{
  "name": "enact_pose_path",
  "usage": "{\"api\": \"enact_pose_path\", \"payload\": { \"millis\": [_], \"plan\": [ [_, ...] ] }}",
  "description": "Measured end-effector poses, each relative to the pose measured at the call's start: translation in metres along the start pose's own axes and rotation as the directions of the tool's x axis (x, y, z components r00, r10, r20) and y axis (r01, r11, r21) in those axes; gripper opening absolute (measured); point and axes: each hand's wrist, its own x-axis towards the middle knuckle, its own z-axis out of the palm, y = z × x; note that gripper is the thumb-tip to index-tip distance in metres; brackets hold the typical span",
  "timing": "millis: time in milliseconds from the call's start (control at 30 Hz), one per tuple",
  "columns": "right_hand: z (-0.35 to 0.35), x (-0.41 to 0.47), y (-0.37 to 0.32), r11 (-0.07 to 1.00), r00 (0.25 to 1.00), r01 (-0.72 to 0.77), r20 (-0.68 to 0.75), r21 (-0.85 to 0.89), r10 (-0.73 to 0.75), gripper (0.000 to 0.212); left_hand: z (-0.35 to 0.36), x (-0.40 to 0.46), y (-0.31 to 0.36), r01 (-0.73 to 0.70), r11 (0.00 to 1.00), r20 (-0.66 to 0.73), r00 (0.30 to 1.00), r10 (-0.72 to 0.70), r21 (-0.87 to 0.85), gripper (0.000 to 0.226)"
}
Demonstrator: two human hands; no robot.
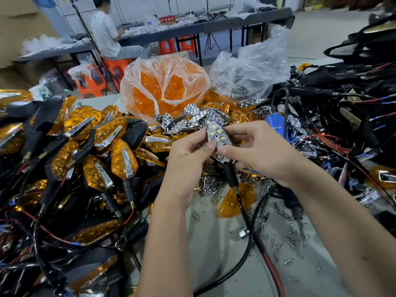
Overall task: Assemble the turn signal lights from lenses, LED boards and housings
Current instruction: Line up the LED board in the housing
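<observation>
Both hands hold one turn signal housing (pixel 218 137) above the table, chrome reflector and LED board facing up. My left hand (pixel 188 153) pinches its left edge, thumb on top. My right hand (pixel 255 146) grips its right side, thumb pressing the lower face. The housing's black stalk and cable (pixel 232 179) hang down between my wrists. A loose orange lens (pixel 235 200) lies on the table below. Chrome reflectors (pixel 197 117) are heaped just behind my hands.
Finished orange-lensed signals (pixel 102 151) pile up on the left. A plastic bag of orange lenses (pixel 162 86) and a clear bag (pixel 250 73) stand behind. Black housings with wires (pixel 353 103) crowd the right. Screws (pixel 287 234) litter the table. A person sits at a far table.
</observation>
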Motion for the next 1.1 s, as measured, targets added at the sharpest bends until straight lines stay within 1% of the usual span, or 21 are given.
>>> {"api": "enact_pose_path", "payload": {
  "millis": [67, 133, 200, 267, 367, 433, 567, 633, 667, 700, 733, 767, 800, 867, 1000, 1100],
  "plan": [
    [0.001, 0.001, 0.001, 0.999, 0.999, 0.017, -0.040, 0.028, -0.016, 0.022, 0.002, 0.001, 0.000, 0.017, 1.000, -0.042, 0.999, -0.018, -0.010, 0.028],
    [-0.001, 0.002, 0.001, 0.992, 0.998, 0.021, -0.057, 0.121, -0.014, 0.019, 0.003, 0.000, 0.002, 0.015, 0.995, -0.090, 0.996, -0.024, -0.096, 0.034],
    [-0.002, 0.002, 0.000, 0.981, 0.996, 0.026, -0.087, 0.191, -0.009, 0.019, 0.002, 0.000, 0.003, -0.011, 0.992, -0.091, 0.996, 0.000, -0.124, 0.035],
    [-0.002, 0.002, 0.000, 0.978, 0.992, 0.041, -0.125, 0.203, -0.015, 0.019, 0.004, -0.001, 0.003, -0.034, 0.995, -0.079, 0.997, 0.026, -0.094, 0.029],
    [0.000, 0.000, -0.003, 0.978, 0.986, 0.055, -0.165, 0.200, -0.022, 0.021, 0.007, 0.000, -0.001, -0.079, 0.997, -0.117, 0.990, 0.080, 0.015, 0.040],
    [0.001, 0.000, -0.004, 0.980, 0.985, 0.058, -0.173, 0.190, -0.025, 0.022, 0.007, 0.000, 0.000, -0.100, 0.995, -0.125, 0.987, 0.102, 0.016, 0.039],
    [0.003, 0.000, -0.007, 0.981, 0.989, 0.042, -0.150, 0.189, -0.013, 0.020, 0.004, 0.000, 0.004, -0.128, 0.990, -0.113, 0.986, 0.121, -0.056, 0.036],
    [0.002, 0.001, -0.008, 0.970, 0.994, -0.005, -0.109, 0.244, 0.032, 0.018, 0.003, -0.001, 0.004, -0.130, 0.987, -0.119, 0.986, 0.119, -0.094, 0.038],
    [0.001, 0.002, -0.008, 0.956, 0.994, -0.046, -0.084, 0.290, 0.073, 0.029, 0.003, -0.002, 0.005, -0.124, 0.986, -0.130, 0.985, 0.110, -0.108, 0.039],
    [0.000, 0.003, -0.009, 0.944, 0.990, -0.088, -0.074, 0.317, 0.117, 0.045, 0.004, -0.002, 0.005, -0.116, 0.986, -0.139, 0.985, 0.099, -0.120, 0.038],
    [-0.002, 0.004, -0.010, 0.942, 0.984, -0.118, -0.088, 0.313, 0.153, 0.057, 0.004, -0.002, 0.006, -0.105, 0.986, -0.143, 0.986, 0.087, -0.129, 0.035],
    [-0.004, 0.004, -0.011, 0.947, 0.980, -0.126, -0.112, 0.296, 0.166, 0.063, 0.005, -0.002, 0.005, -0.097, 0.987, -0.144, 0.987, 0.078, -0.130, 0.033],
    [-0.005, 0.004, -0.011, 0.954, 0.979, -0.109, -0.135, 0.280, 0.152, 0.063, 0.006, -0.002, 0.005, -0.090, 0.988, -0.139, 0.988, 0.073, -0.126, 0.031],
    [-0.006, 0.002, -0.012, 0.967, 0.983, -0.050, -0.161, 0.251, 0.092, 0.057, 0.007, -0.002, 0.005, -0.077, 0.989, -0.104, 0.992, 0.064, -0.125, 0.031],
    [-0.005, -0.002, -0.014, 0.986, 0.979, 0.067, -0.199, 0.154, -0.035, 0.028, 0.009, -0.003, 0.003, -0.052, 0.995, -0.009, 0.999, 0.051, -0.086, 0.036],
    [-0.002, 0.000, -0.013, 0.983, 0.968, 0.083, -0.246, 0.161, -0.042, 0.025, 0.010, -0.002, 0.001, 0.002, 0.999, -0.007, 1.000, -0.003, -0.044, 0.032]
  ]
}}
